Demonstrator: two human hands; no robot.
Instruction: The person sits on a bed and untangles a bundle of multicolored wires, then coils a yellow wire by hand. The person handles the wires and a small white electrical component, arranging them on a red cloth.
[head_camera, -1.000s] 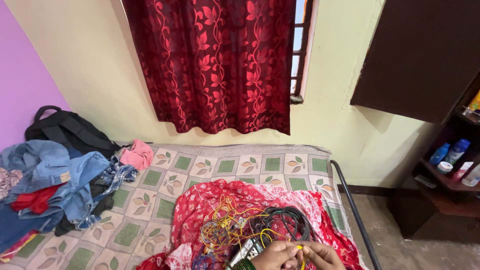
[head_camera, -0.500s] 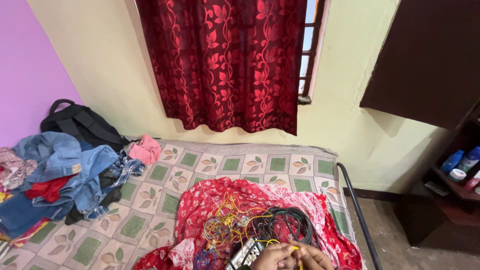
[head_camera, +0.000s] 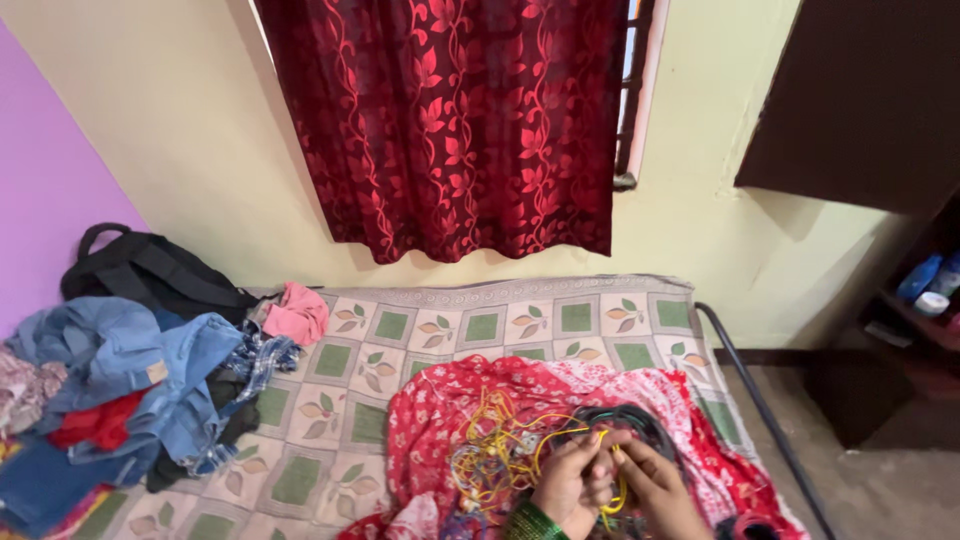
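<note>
Wire tangle (head_camera: 500, 455) — partly behind hands

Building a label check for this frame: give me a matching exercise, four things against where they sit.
Things:
1. yellow wire
2. black backpack
3. pile of denim clothes
4. red floral curtain

Places:
A. hanging over the window
B. against the wall at the far left end of the bed
C. heaped on the left side of the bed
D. pinched between the left hand and the right hand, over the red cloth

Pairs: 1-D, 2-B, 3-C, 4-A
</note>
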